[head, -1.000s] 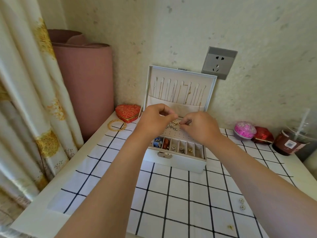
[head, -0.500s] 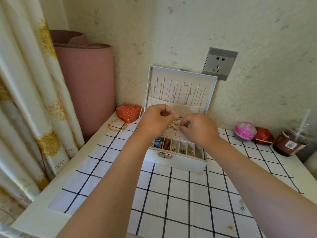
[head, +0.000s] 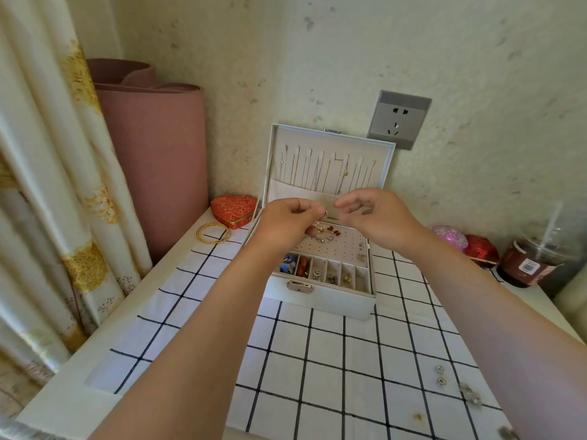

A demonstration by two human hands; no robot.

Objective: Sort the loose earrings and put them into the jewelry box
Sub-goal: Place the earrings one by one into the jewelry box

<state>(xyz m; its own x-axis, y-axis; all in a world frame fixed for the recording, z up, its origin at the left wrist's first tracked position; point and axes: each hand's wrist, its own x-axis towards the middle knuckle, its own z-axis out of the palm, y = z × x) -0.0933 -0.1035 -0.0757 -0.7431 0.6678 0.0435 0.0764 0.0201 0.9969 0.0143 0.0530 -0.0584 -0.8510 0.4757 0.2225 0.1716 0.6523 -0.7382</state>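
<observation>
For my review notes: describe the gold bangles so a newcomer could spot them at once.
Find the open white jewelry box against the wall. Left of it, by the pink rolled mat, sits a red heart-shaped box. The gold bangles lie flat just in front of that heart: thin stacked hoops, the only large rings on the table.

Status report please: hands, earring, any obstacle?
Left hand pinches small earring above open jewelry box. Right hand beside it, fingers loose, nothing seen in it. Loose earrings on checked cloth. Nothing blocks box.
</observation>
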